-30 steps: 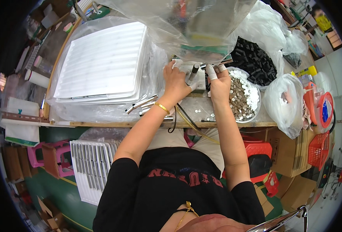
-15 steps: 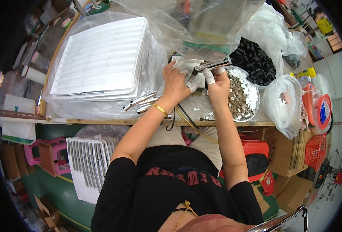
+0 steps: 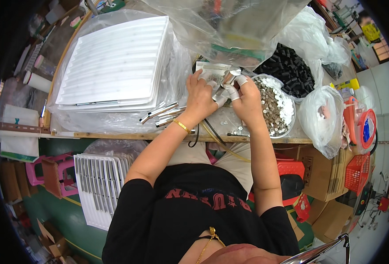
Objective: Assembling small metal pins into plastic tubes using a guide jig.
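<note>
A shiny silver tube [image 3: 231,76] slants between my hands over the bench. My right hand [image 3: 249,103] is closed on it, with white covers on its thumb and fingertips. My left hand [image 3: 200,96], its fingertips covered too, closes thumb and fingers around the tube's lower end, which they partly hide. Behind the fingers is a pale block-like piece [image 3: 211,67], mostly covered. Several more silver tubes [image 3: 161,115] with dark ends lie beside my left wrist. Next to my right hand stands a round clear tub [image 3: 295,119] of small silver discs.
Ribbed white trays [image 3: 111,61] are stacked on plastic at the left. Short black tubular pieces [image 3: 289,72] fill a bag at the back right. Clear plastic [image 3: 243,26] hangs ahead of my hands. A plastic bag [image 3: 321,116] and orange containers [image 3: 352,119] stand on the right.
The silver tube has turned from lying nearly level to slanting, its upper end facing me. The dark piece at its left end is no longer visible. My right hand has rotated with it.
</note>
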Demonstrator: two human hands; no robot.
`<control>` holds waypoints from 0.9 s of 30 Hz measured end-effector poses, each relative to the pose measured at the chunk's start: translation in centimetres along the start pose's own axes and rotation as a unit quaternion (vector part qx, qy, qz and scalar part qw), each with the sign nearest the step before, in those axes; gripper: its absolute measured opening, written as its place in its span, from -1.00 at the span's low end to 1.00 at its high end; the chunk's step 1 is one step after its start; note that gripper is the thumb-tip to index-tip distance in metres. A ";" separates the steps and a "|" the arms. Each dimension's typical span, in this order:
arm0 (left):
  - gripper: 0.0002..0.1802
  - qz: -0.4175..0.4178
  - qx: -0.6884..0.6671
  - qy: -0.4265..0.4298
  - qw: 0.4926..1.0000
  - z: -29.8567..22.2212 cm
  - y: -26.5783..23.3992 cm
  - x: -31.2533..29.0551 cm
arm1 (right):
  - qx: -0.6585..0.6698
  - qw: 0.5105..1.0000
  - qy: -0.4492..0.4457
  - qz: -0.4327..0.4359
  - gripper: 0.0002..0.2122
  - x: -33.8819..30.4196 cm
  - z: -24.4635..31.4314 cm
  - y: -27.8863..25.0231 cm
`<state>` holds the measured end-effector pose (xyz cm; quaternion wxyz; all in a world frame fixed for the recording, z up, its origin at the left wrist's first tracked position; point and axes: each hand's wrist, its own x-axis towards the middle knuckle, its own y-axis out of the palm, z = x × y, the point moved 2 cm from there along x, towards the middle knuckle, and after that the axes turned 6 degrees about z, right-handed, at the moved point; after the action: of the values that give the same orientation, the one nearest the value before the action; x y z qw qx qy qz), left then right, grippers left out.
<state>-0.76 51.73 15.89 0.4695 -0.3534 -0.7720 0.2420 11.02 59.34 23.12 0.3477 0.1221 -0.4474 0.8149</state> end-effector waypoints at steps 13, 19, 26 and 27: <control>-0.43 0.085 0.086 -0.096 0.988 2.2 1.7 3.8 | 0.043 0.982 0.186 -0.011 -0.64 -1.7 -3.6 0.9; -0.44 0.137 -0.129 -0.105 0.976 0.8 -1.8 5.8 | -0.097 0.984 0.147 -0.011 -0.72 -2.5 -5.2 0.5; -0.65 0.066 -0.344 -0.135 0.927 -0.4 -1.6 6.1 | -0.202 0.976 0.075 0.024 -0.61 1.0 -5.4 4.6; -0.69 -0.003 -0.308 -0.063 0.949 -1.1 -2.3 5.6 | -0.207 0.975 0.067 0.039 -0.61 1.3 -5.7 4.9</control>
<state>-2.27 54.66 21.16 0.2890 -0.4627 -0.8380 0.0134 7.38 62.80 17.42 0.3625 -0.0252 -0.5863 0.7241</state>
